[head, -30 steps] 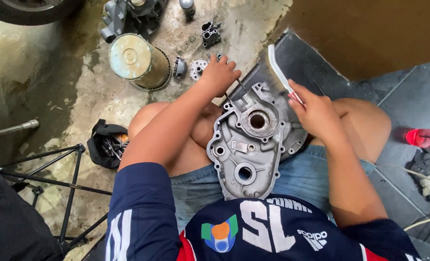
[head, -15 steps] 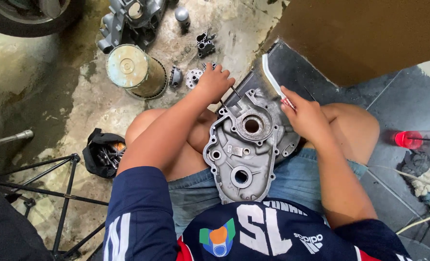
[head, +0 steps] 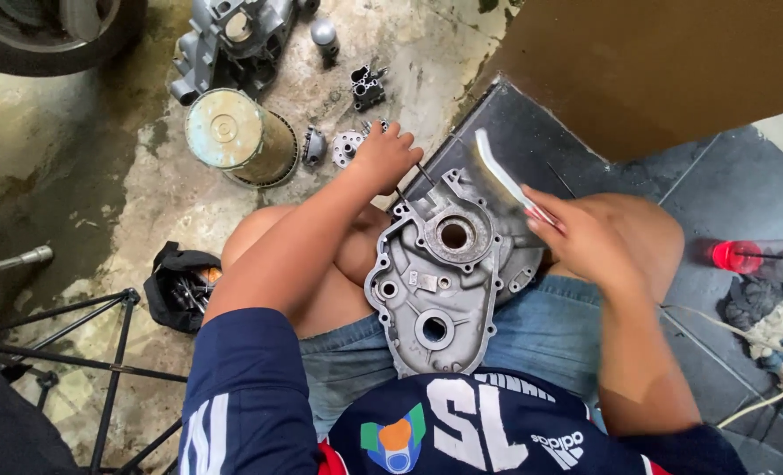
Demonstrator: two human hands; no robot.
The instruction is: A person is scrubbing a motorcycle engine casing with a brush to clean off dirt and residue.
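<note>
- Far left of the engine cover (head: 440,290): black pouch (head: 179,286) of tools on the concrete floor (head: 145,176), contents hard to make out.
- Up-left of the cover: round tin can (head: 233,136) lying on its side, dull gold, label unreadable.
- Left hand (head: 387,158) gripping the cover's top edge, fingers curled.
- Cover itself resting on the lap, lower end hidden by the shirt.
- Right hand (head: 576,233) closed on a blurred white brush (head: 501,176), now lower than half a second ago.
- Far right: red cap (head: 735,255), partly cut off.
</note>
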